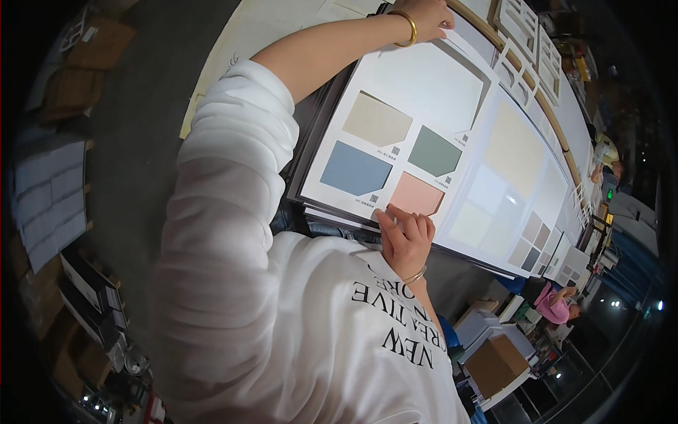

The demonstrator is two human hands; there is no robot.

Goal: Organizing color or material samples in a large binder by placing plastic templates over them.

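Note:
A white colour sample board (332, 177) lies in front of me, with beige (378, 120), blue (357, 168), green (434, 150) and pink (417, 192) swatches in cut-out windows. A large plain white panel (424, 81) fills its upper part. My left hand (427, 15), a gold bangle on its wrist, is at the far edge, fingers closed on the board's upper corner, where a white strip stands a little raised. My right hand (406, 237) is at the near edge, its fingers bent together over the border beside the pink swatch, partly covering it.
Under the board lies a stack of dark-edged boards (321, 131). To the right, a glossy sheet (487, 191) shows pale panels. White frames (519, 71) stand beyond a curved wooden edge (547, 106). Cardboard boxes (88, 63) are at left; a person in pink (552, 304) is far right.

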